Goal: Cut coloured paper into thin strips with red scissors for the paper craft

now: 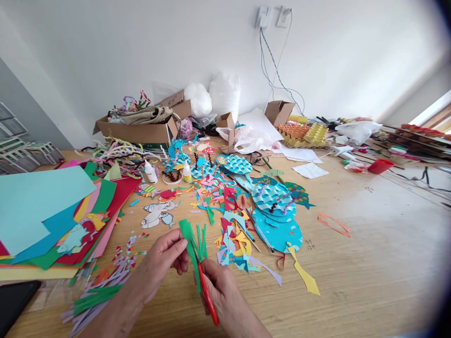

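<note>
My left hand (169, 253) pinches a piece of green paper (185, 229) between thumb and fingers. Red-handled scissors (208, 298) are gripped in my right hand (221, 284), their blades at the green paper. Thin green strips (202, 241) stand up beside the blades, close to my right fingers. Below my left forearm lies a pile of cut green strips (93, 300) and lilac strips (121, 270). Just beyond my hands are white fish cutouts (153, 218). To the right of them spread many coloured paper scraps (229, 234).
Coloured paper sheets (42, 197) are stacked at the left. Glue bottles (151, 172), blue wave-patterned discs (273, 202) and pipe cleaners (116, 157) lie farther back. A full cardboard box (137, 131) stands by the wall. A red cup (380, 166) lies at the right.
</note>
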`<state>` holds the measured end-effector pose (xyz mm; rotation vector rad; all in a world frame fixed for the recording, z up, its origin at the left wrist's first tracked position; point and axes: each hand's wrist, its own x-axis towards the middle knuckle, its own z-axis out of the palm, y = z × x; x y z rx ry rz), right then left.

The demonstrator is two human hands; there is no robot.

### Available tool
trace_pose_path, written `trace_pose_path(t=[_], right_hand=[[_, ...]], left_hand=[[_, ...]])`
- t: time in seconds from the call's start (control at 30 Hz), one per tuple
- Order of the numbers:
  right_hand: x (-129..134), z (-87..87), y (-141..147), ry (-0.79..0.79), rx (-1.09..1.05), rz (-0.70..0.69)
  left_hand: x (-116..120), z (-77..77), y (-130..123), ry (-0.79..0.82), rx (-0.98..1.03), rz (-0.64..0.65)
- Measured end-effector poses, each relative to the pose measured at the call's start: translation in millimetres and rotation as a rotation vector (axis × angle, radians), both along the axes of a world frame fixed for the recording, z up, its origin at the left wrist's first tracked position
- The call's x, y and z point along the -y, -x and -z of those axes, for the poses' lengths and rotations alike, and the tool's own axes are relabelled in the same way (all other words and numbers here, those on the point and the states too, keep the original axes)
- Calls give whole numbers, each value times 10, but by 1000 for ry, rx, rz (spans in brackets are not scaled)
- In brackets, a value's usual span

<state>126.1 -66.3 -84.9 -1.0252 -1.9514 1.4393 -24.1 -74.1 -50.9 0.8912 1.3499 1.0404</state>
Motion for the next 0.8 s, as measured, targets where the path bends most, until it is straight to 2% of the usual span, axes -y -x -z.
trace_pose_path(t=[0.2,0.53,0.8], right_hand=[[8,38,8,7,-6,13],[-3,-13,1,49,-105,-35],[3,-8,5,18,-104,-6]], left_hand=[[18,12,10,8,61,6],[54,38,-31,49,134,26],[65,34,-21,47,95,3]])
